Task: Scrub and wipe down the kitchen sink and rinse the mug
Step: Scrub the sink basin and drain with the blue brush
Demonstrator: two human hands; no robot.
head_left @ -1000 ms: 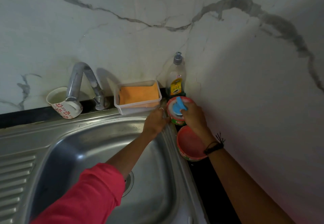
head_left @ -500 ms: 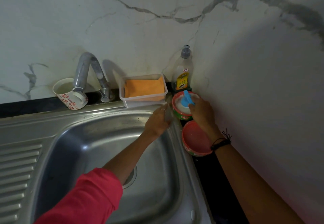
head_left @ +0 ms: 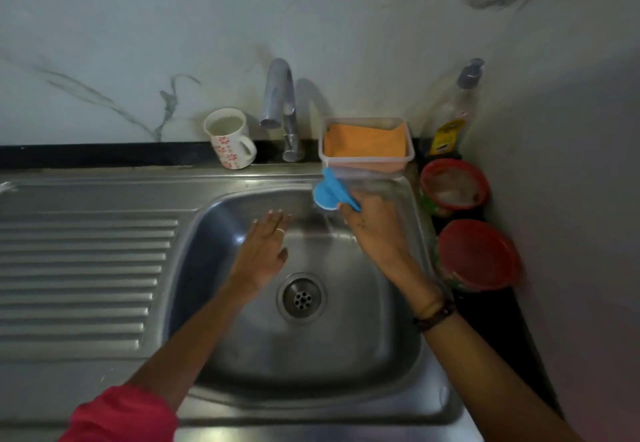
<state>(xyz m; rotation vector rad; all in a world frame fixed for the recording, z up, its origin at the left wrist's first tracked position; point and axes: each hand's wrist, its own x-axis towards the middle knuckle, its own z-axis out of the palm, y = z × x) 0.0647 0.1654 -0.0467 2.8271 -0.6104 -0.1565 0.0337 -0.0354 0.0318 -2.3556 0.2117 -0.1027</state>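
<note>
Gripping a blue scrubber [head_left: 327,193], the right hand [head_left: 372,230] now presses it against the steel sink [head_left: 242,344] at the basin's back wall, around 1 o'clock from the drain [head_left: 302,298]; half a second ago it was dipped in the soap tub [head_left: 453,185]. Its left partner [head_left: 265,251], earlier at the rim, hovers spread flat over the basin. At 11 o'clock stands the floral mug [head_left: 230,138], beside the tap [head_left: 278,95]

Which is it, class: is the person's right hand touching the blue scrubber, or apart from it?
Touching. The head view shows the right hand gripping the blue scrubber, its fingers curled round the handle at the sink's back wall.
</note>
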